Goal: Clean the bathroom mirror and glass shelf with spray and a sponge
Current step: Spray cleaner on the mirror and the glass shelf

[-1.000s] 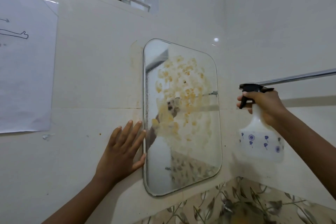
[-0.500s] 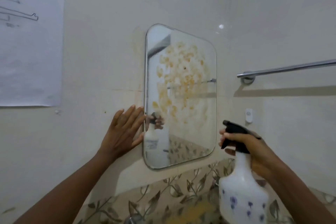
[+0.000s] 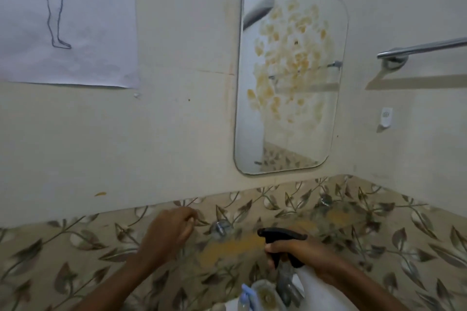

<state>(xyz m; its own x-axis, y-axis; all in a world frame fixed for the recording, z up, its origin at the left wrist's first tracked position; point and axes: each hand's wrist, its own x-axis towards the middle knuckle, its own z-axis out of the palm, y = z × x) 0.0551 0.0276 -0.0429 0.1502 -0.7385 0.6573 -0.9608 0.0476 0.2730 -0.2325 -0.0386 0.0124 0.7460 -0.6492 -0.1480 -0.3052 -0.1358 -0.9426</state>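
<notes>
The rounded wall mirror (image 3: 290, 73) hangs at upper centre, smeared with yellow-brown blotches over its middle. Below it, a glass shelf (image 3: 232, 247) with a yellow smear juts from the leaf-patterned tiles on chrome brackets. My right hand (image 3: 300, 252) grips the black trigger head of a white spray bottle (image 3: 318, 285) low at the bottom centre. Left of that, my left hand (image 3: 168, 232) hovers in front of the patterned tiles with its fingers loosely curled and nothing in them. No sponge is visible.
A paper sheet (image 3: 68, 20) with a line drawing is taped at upper left. A chrome towel rail (image 3: 422, 49) and a small white wall hook (image 3: 386, 116) are on the right wall. A tap (image 3: 285, 283) and a blue item (image 3: 246, 295) sit at the bottom edge.
My left hand has come off the wall beside the mirror and dropped to the patterned tiles. My right hand has lowered the spray bottle further. The view has tilted downward.
</notes>
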